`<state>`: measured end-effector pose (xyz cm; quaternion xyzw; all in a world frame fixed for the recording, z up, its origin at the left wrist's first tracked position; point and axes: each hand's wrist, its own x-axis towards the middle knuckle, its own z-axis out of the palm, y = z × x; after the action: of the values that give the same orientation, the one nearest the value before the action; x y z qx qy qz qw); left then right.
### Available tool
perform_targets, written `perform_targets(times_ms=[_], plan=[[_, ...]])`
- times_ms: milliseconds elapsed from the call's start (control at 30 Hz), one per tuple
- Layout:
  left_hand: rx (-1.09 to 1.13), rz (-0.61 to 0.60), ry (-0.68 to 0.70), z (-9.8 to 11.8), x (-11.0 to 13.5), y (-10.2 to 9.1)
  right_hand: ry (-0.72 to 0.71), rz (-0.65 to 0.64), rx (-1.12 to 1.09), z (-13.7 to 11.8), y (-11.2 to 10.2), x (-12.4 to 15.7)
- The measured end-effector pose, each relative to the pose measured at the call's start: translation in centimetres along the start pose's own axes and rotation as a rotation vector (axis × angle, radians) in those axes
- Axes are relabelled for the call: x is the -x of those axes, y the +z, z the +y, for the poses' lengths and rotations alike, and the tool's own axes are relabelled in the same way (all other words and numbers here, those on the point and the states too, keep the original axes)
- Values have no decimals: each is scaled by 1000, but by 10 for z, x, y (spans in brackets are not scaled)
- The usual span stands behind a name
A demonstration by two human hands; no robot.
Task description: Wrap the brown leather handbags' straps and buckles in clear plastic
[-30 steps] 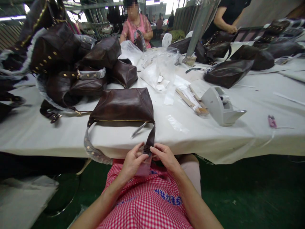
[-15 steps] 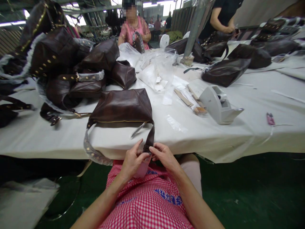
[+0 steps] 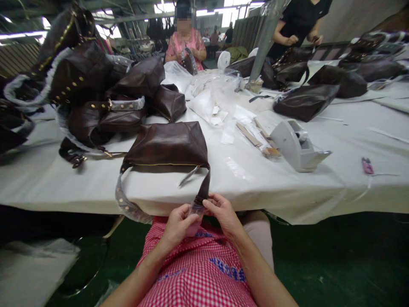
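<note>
A dark brown leather handbag [image 3: 169, 143] lies at the table's front edge, its gold zipper facing me. Its strap [image 3: 204, 187] hangs down from the right end to my hands. My right hand [image 3: 222, 211] pinches that strap between thumb and fingers. Clear plastic film [image 3: 195, 209] surrounds the strap's lower part, and my left hand [image 3: 179, 224] pinches it from the left. Studs show through the plastic-wrapped left side of the strap [image 3: 123, 198], which droops over the edge. A wrapped zipper pull [image 3: 188, 177] rests on the white cloth. What lies beneath my fingertips is partly hidden.
More brown bags [image 3: 86, 81] are piled at the left. Crumpled plastic bags [image 3: 214, 98] lie behind the handbag. A grey tape dispenser [image 3: 295, 147] stands to the right, near cardboard strips [image 3: 252, 134] and a small pink tool [image 3: 367, 166]. Two co-workers handle things across the table.
My left fingers, spread apart before, have closed on the plastic film beside the strap. My right hand keeps its pinch. The whole view has shifted slightly.
</note>
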<state>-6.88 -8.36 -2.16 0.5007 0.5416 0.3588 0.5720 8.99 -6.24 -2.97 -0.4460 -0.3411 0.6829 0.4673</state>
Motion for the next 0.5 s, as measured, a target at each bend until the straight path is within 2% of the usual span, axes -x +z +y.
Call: perform_targets(times_ms=[100,200,333,500], plan=[[-41,10,24,0,1,0,-91,150,9,3,1,2],[2,2,-10,1,0,0,-311,302,247,2,0,7],[32,-7,-7,-2,-1,1,-515,192,581,-5,-1,16],[105,-18,-30,-3,0,2,-529,122,683,-5,-1,19]])
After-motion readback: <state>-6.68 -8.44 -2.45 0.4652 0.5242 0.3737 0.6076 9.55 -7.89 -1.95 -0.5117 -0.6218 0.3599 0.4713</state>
